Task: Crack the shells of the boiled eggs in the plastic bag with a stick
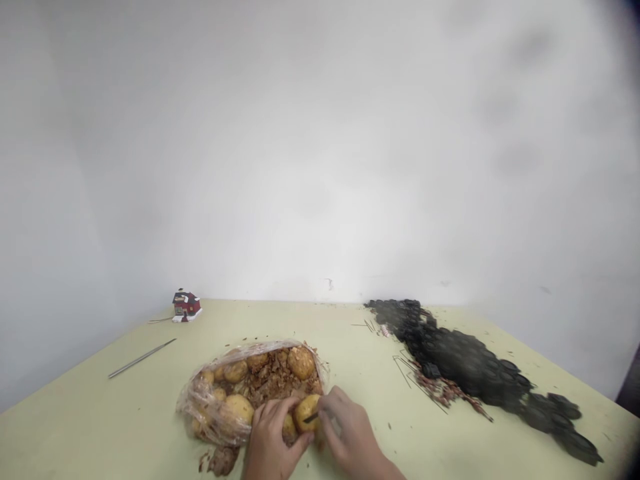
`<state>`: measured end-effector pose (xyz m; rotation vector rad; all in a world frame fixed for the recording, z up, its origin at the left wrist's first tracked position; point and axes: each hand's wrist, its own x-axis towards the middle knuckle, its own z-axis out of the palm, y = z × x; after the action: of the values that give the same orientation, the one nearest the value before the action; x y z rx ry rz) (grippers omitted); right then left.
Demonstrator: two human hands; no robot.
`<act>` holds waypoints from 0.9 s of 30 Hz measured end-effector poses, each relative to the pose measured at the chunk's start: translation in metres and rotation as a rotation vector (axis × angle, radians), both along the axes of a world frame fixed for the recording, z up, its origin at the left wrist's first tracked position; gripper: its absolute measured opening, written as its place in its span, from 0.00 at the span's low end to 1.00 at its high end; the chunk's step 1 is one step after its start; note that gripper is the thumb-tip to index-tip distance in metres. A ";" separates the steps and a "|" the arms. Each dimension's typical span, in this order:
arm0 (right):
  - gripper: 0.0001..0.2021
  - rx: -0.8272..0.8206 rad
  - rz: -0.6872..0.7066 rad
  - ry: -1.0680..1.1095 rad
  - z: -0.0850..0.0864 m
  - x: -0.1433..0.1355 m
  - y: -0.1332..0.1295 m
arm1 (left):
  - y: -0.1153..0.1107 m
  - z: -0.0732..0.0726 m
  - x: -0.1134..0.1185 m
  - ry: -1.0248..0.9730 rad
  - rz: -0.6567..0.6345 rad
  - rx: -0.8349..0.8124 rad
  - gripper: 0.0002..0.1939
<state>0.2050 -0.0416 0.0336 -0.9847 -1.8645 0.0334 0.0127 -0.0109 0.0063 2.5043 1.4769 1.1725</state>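
Observation:
My left hand (274, 437) grips a yellow potato (306, 408) at the front edge of a clear plastic bag (215, 427). Pinched in my right hand (347, 427) is a small dark blade (311, 418) that touches the potato's face; its handle is hidden by my fingers. Several more potatoes (239, 408) lie inside the open bag, around a heap of brown peelings (273, 377). Another potato (289, 428) shows partly between my left hand and the held one.
Brown scraps (223, 460) lie in front of the bag. A thin metal rod (143, 359) and a small red model house (186, 307) are at the left. Along the right stretches a pile of black round pieces (465, 363), with bent wires (410, 373) and reddish-brown bits (445, 390) beside it.

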 end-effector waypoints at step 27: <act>0.08 -0.012 0.009 -0.035 0.002 0.005 0.001 | 0.003 -0.005 -0.002 0.000 -0.008 -0.015 0.22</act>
<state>0.2096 -0.0410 0.0357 -0.9912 -1.9023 0.0330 0.0111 -0.0082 0.0018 2.4979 1.4690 1.1553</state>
